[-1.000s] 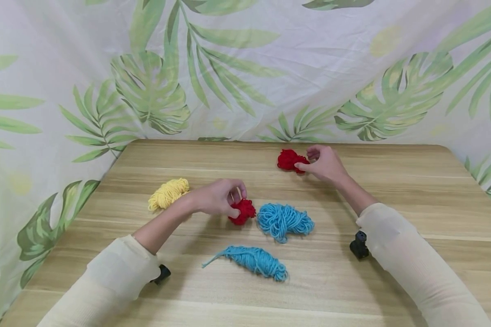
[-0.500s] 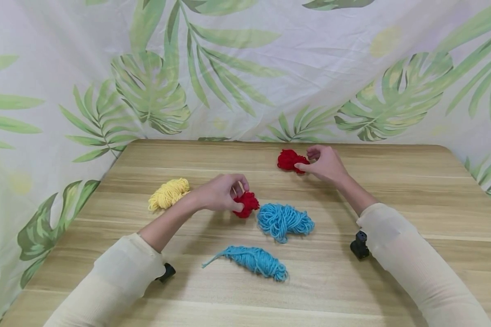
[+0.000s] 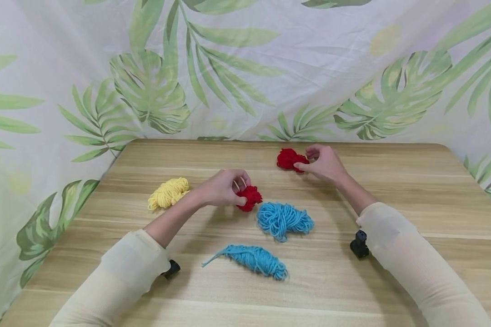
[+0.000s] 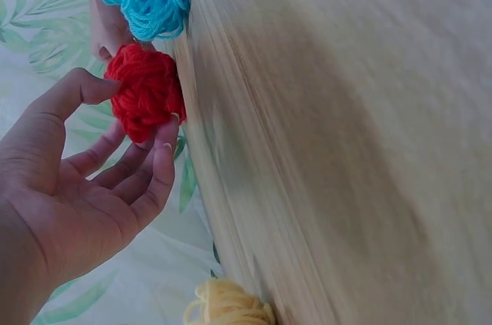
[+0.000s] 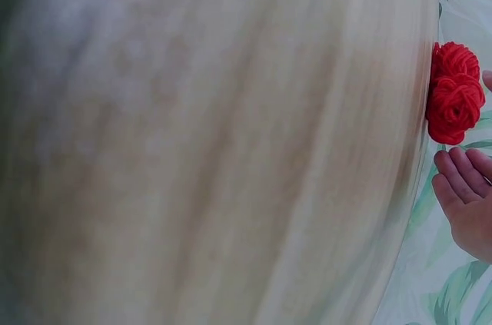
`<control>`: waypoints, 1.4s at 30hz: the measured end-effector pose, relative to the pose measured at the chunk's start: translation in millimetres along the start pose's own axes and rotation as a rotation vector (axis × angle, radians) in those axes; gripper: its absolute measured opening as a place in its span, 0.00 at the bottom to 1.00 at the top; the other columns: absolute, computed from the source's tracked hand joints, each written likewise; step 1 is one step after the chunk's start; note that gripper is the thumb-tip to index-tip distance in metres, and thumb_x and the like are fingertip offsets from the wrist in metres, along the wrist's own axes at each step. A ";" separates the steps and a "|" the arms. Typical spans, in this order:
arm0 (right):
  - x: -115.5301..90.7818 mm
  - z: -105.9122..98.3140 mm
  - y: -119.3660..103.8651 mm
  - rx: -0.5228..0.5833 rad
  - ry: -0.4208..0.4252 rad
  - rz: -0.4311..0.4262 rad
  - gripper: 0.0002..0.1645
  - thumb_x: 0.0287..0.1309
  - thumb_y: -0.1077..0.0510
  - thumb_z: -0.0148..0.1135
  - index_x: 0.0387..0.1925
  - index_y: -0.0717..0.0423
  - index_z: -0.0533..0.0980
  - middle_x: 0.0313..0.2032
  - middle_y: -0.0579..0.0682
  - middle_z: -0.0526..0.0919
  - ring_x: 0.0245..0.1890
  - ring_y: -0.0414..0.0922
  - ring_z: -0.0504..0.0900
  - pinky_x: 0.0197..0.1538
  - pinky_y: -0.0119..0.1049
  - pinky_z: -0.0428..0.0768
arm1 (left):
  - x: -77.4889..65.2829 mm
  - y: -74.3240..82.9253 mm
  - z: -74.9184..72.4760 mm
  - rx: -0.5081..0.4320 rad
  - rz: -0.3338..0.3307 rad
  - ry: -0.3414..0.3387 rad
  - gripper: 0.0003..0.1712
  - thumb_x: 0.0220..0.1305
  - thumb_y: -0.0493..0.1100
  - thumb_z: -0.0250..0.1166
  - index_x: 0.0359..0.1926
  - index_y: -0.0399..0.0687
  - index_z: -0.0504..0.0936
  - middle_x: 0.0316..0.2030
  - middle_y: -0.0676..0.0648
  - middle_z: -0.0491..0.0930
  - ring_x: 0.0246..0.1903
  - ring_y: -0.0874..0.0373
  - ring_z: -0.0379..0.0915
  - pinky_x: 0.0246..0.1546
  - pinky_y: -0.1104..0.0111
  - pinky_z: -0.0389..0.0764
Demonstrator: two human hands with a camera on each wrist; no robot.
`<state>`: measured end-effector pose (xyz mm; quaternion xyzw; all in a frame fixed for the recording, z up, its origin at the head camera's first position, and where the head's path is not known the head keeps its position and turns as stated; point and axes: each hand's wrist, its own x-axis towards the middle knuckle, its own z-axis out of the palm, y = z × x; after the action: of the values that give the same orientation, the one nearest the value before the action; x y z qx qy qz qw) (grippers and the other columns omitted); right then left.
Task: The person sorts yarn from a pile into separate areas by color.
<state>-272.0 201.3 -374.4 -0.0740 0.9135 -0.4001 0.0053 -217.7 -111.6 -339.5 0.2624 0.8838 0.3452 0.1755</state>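
Thumb and fingertips of my left hand (image 3: 226, 187) pinch a small red yarn bundle (image 3: 250, 199) just left of a looped blue yarn skein (image 3: 284, 221). The left wrist view shows this red bundle (image 4: 146, 91) between the thumb and the fingers. Near the table's far edge lies another red yarn bundle (image 3: 288, 159), pinched in at its middle. Beside its right end is my right hand (image 3: 326, 165), fingers spread and the thumb close against the yarn. In the right wrist view, the fingers (image 5: 457, 175) look fairly straight and apart from it; most of the thumb is cut off.
A yellow yarn skein (image 3: 168, 194) lies to the left, partly behind the left wrist. Closer to me is a twisted blue skein (image 3: 255, 262) with a loose tail. The wooden table (image 3: 413, 190) ends at a leaf-print cloth (image 3: 237, 68).
My left hand has moved forward and slightly right, carrying the red yarn bundle away from me. My right hand and the far red bundle look the same.
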 end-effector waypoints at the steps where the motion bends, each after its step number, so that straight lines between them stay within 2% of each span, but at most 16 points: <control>1: 0.0 -0.1 0.2 0.001 -0.001 0.000 0.38 0.62 0.49 0.73 0.63 0.72 0.74 0.59 0.66 0.80 0.59 0.60 0.78 0.65 0.53 0.75 | 0.8 -0.3 0.2 -0.002 -0.003 0.003 0.16 0.55 0.33 0.73 0.44 0.40 0.79 0.38 0.43 0.82 0.37 0.51 0.76 0.39 0.65 0.79; 11: -3.3 -2.6 -0.5 -0.003 -0.008 0.005 0.38 0.62 0.49 0.73 0.64 0.71 0.73 0.59 0.66 0.80 0.61 0.61 0.78 0.65 0.54 0.75 | 8.5 -2.5 0.1 -0.055 -0.005 0.030 0.16 0.55 0.33 0.72 0.45 0.39 0.79 0.39 0.41 0.83 0.37 0.51 0.78 0.36 0.66 0.80; 29: -12.4 -7.7 0.6 0.009 -0.012 -0.032 0.38 0.60 0.53 0.74 0.63 0.73 0.73 0.59 0.69 0.79 0.59 0.63 0.78 0.63 0.56 0.76 | 27.2 -3.5 3.0 -0.077 -0.040 0.108 0.17 0.58 0.34 0.72 0.47 0.38 0.79 0.42 0.40 0.83 0.42 0.48 0.79 0.44 0.63 0.82; 37: -21.2 -12.8 1.4 -0.018 -0.024 -0.048 0.36 0.61 0.54 0.73 0.63 0.72 0.73 0.58 0.68 0.80 0.59 0.62 0.79 0.62 0.56 0.78 | 37.6 -6.2 4.6 -0.099 -0.052 0.128 0.17 0.58 0.34 0.72 0.47 0.37 0.79 0.42 0.39 0.82 0.41 0.48 0.79 0.40 0.65 0.82; 42: -27.1 -14.1 -0.4 0.012 -0.043 -0.052 0.35 0.59 0.56 0.74 0.61 0.73 0.74 0.55 0.68 0.81 0.56 0.62 0.81 0.61 0.54 0.79 | 42.4 -6.5 3.6 -0.107 -0.065 0.139 0.18 0.59 0.33 0.72 0.49 0.36 0.78 0.43 0.38 0.82 0.41 0.47 0.79 0.35 0.66 0.83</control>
<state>-246.1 215.2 -365.9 -0.1062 0.9086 -0.4037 0.0147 -252.0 -89.0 -352.1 0.1995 0.8822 0.4035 0.1386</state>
